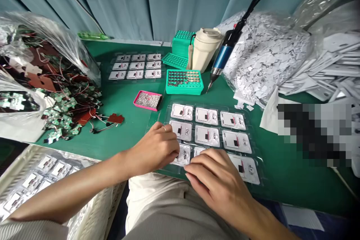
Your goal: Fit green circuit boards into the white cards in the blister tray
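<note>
White cards [206, 135] are lying in three rows of three in the clear plastic tray [251, 146] right in front of you, and in the head view your hands are covering part of its near row. Your left hand [153, 148], with a ring on one finger, is curving down over the near-left card, half closed. Your right hand [216, 180] is arching over the near-middle card with its fingers loosely bent. You can't tell from this view whether either hand is gripping anything. Taking that tray as the clock's centre, a second tray [111, 66] of nine cards is sitting at 11 o'clock, and a pink tray of small metal parts [143, 105] is lying at 10. A teal block holding round metal discs [184, 89] is standing at 12, with an electric screwdriver [222, 58] hanging at 1 on its cable. As for what's done and left, every visible pocket is filled and a white crate [19, 161] at 8 o'clock is holding more cards, while a large heap of wired circuit boards [64, 93] is lying loose at 9 and a bag of white punched pieces [267, 56] is bulging at 2.
</note>
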Demonstrator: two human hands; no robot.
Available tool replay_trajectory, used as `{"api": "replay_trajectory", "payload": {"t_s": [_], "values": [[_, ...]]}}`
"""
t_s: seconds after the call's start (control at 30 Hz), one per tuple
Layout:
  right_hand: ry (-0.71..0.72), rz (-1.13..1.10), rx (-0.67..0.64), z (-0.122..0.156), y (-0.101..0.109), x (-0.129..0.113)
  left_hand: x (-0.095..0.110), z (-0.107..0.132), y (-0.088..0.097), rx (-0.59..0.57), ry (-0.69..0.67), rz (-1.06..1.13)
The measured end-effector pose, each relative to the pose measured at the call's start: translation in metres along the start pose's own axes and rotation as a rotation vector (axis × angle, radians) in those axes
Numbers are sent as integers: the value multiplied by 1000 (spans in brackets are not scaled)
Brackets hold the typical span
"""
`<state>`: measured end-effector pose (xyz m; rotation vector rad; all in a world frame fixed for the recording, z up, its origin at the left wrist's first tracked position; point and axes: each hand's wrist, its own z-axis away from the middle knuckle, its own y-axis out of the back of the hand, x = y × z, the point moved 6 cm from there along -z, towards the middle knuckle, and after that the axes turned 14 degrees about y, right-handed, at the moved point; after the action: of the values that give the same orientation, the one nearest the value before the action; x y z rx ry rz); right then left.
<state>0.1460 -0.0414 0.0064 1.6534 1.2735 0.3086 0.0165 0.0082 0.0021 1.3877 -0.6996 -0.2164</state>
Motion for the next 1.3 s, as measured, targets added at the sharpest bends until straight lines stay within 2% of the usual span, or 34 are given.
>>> {"api": "replay_trajectory", "payload": {"t_s": [0.17,0.33,0.47,0.67,0.77,0.83,1.0,1.07,1.17,1.3], "values": [[-34,45,5,5,-11,-2,7,-13,-8,-134,70,-161],[-54,32,22,8,-10,-1,4,-21,-12,-244,188,-106],[-60,25,33,7,-9,1,0,-16,-11,-189,198,-43],[-66,33,62,10,-4,3,1,0,-7,-1,143,-45],[-81,29,66,11,-1,5,2,1,-6,16,138,-80],[-87,31,65,11,0,6,4,-3,-7,-32,150,-109],[-84,29,68,11,1,4,6,-21,-12,-246,179,-163],[-86,31,76,13,2,4,7,-24,-13,-272,174,-163],[-95,35,95,16,5,4,6,-19,-14,-190,159,-148],[-105,41,109,19,8,6,5,-4,-13,38,149,-148]]}}
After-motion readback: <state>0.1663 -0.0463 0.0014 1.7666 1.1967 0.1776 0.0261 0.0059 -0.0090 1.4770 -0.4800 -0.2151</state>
